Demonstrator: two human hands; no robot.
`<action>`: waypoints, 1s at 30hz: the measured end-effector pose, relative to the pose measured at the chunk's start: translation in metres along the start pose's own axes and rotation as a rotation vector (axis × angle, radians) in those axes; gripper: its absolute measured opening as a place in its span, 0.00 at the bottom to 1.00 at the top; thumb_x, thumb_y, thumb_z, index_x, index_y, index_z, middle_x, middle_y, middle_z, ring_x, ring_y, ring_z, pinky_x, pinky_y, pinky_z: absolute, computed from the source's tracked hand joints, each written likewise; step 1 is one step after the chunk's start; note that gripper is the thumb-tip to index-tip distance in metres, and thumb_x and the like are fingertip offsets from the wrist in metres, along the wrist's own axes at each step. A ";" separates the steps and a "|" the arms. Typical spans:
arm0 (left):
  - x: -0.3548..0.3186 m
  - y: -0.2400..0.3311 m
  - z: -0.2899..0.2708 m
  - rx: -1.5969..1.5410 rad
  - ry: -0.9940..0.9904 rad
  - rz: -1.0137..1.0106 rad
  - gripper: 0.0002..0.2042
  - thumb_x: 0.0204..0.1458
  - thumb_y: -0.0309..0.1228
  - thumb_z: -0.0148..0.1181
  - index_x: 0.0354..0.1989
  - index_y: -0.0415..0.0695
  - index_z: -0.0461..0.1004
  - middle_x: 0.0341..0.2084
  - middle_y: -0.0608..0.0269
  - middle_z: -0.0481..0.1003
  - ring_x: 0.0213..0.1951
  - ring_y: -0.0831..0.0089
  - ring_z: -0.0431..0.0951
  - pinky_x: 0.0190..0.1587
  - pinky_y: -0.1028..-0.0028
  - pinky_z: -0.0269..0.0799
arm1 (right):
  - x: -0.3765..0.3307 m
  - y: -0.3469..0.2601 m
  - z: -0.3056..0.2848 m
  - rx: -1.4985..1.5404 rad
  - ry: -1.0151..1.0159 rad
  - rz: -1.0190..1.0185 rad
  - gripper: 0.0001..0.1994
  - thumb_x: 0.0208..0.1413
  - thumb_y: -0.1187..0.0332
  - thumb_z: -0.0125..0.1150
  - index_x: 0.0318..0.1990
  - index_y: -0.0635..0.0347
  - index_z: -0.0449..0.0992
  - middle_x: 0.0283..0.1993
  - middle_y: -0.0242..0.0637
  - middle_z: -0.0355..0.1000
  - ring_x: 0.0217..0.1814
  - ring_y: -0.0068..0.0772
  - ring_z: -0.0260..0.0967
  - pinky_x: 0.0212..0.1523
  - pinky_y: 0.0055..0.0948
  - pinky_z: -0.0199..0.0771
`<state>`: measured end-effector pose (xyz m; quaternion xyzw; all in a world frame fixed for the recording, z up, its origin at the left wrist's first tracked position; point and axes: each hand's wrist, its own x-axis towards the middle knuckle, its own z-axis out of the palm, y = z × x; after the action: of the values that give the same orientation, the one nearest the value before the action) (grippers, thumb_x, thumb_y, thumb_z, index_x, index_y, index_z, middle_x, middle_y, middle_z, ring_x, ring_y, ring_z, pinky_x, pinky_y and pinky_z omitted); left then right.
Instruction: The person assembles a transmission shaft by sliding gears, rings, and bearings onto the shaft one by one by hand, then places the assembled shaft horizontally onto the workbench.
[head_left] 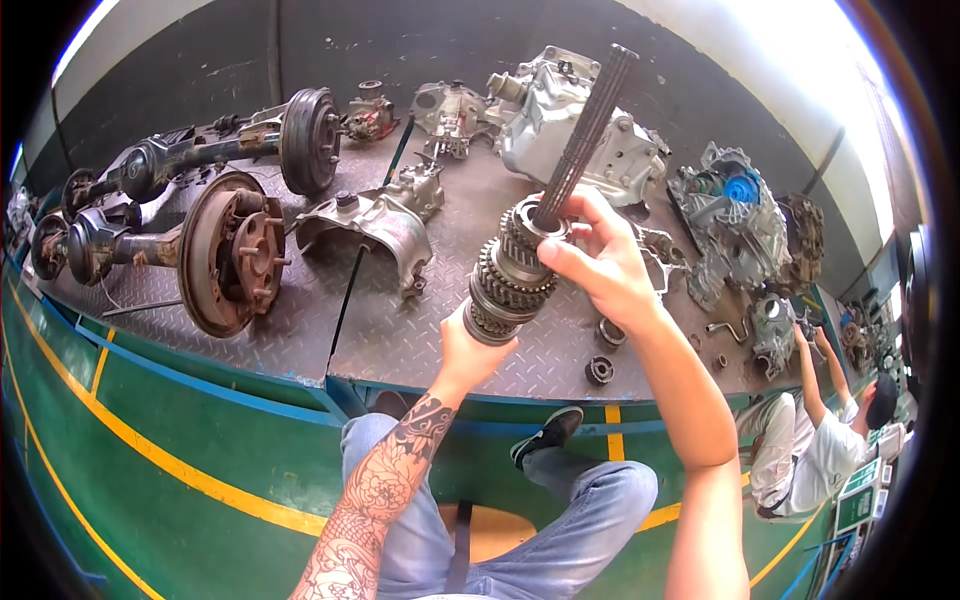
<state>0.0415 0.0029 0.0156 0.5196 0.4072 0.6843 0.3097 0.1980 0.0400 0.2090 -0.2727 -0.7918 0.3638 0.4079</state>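
Observation:
A gearbox shaft with a stack of toothed gears is held up at a tilt in front of me, over the near part of the metal bench. Its long splined end points up and to the right. My left hand is closed round the lower end of the gear stack, its fingers partly hidden behind it. My right hand grips the top of the stack, thumb on the uppermost ring and fingers curled behind the splined part.
The tread-plate bench carries axles with a brake drum and brake hub at left. Behind stand a large gearbox housing and an open casing. A loose gear lies near the front edge. Another person works at far right.

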 end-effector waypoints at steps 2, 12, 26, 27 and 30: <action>0.000 0.001 0.001 0.003 0.000 -0.004 0.23 0.36 0.23 0.78 0.45 0.37 0.81 0.37 0.58 0.85 0.39 0.74 0.84 0.47 0.68 0.80 | -0.008 0.004 0.001 0.131 0.015 -0.068 0.29 0.54 0.56 0.77 0.61 0.58 0.77 0.63 0.34 0.68 0.66 0.28 0.66 0.62 0.34 0.66; -0.003 -0.009 0.002 -0.074 0.054 -0.041 0.22 0.36 0.22 0.79 0.43 0.36 0.80 0.36 0.59 0.85 0.39 0.74 0.83 0.46 0.68 0.80 | -0.138 0.079 -0.085 0.096 -0.274 0.588 0.19 0.62 0.69 0.68 0.59 0.64 0.76 0.53 0.34 0.79 0.53 0.24 0.76 0.56 0.25 0.74; -0.001 -0.016 0.004 -0.073 0.029 -0.055 0.20 0.37 0.22 0.78 0.42 0.37 0.81 0.35 0.62 0.85 0.38 0.76 0.83 0.45 0.70 0.80 | -0.197 0.198 -0.063 -0.783 0.042 0.380 0.30 0.41 0.58 0.81 0.52 0.65 0.79 0.51 0.51 0.77 0.56 0.53 0.77 0.59 0.43 0.77; 0.000 -0.016 0.003 -0.055 0.025 -0.039 0.20 0.37 0.22 0.78 0.42 0.37 0.81 0.36 0.61 0.85 0.38 0.76 0.83 0.45 0.70 0.80 | -0.190 0.191 -0.064 -0.736 0.063 0.288 0.30 0.41 0.60 0.81 0.52 0.65 0.79 0.50 0.50 0.77 0.54 0.52 0.77 0.58 0.42 0.77; 0.000 -0.009 0.004 -0.032 0.043 -0.022 0.20 0.37 0.22 0.79 0.42 0.37 0.81 0.36 0.61 0.85 0.38 0.76 0.83 0.45 0.69 0.80 | -0.150 0.129 -0.064 -0.648 0.140 0.105 0.33 0.39 0.65 0.83 0.56 0.63 0.78 0.48 0.44 0.78 0.48 0.41 0.78 0.51 0.35 0.79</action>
<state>0.0451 0.0082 0.0082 0.4953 0.4085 0.6983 0.3165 0.3472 0.0290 0.0651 -0.4531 -0.8211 0.0942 0.3341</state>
